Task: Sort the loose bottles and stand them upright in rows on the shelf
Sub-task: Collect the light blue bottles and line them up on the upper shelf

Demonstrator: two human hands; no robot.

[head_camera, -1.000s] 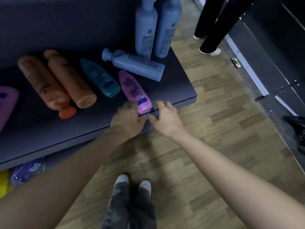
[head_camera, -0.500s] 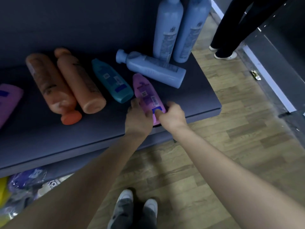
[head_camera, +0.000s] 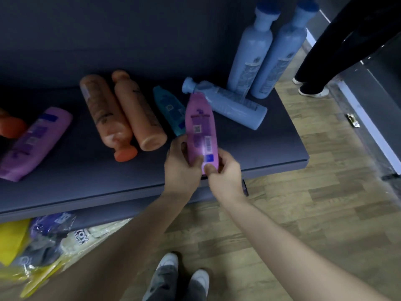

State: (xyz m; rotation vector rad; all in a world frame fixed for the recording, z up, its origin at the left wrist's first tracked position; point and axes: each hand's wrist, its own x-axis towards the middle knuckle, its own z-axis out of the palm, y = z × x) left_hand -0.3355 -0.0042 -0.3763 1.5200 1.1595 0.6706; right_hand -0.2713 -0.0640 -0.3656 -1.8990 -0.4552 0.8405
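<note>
A small pink bottle (head_camera: 200, 127) is lifted off the dark shelf (head_camera: 271, 153), cap end away from me. My left hand (head_camera: 181, 168) grips its lower left side and my right hand (head_camera: 225, 172) pinches its bottom end. On the shelf lie two orange bottles (head_camera: 121, 114), a teal bottle (head_camera: 171, 109) partly behind the pink one, a pale blue bottle (head_camera: 234, 105) and a purple bottle (head_camera: 34, 142). Two tall pale blue bottles (head_camera: 262, 53) stand upright at the back right.
Another orange cap (head_camera: 10, 129) shows at the shelf's left edge. Plastic-wrapped packs (head_camera: 47, 242) sit under the shelf at lower left. A person's legs (head_camera: 325, 48) stand on the wooden floor at upper right. My shoes (head_camera: 180, 276) are below.
Both hands closed on the pink bottle lying near the shelf's front edge and raised it; its cap end now overlaps the lying blue bottle. The view shifted, showing more of the left shelf.
</note>
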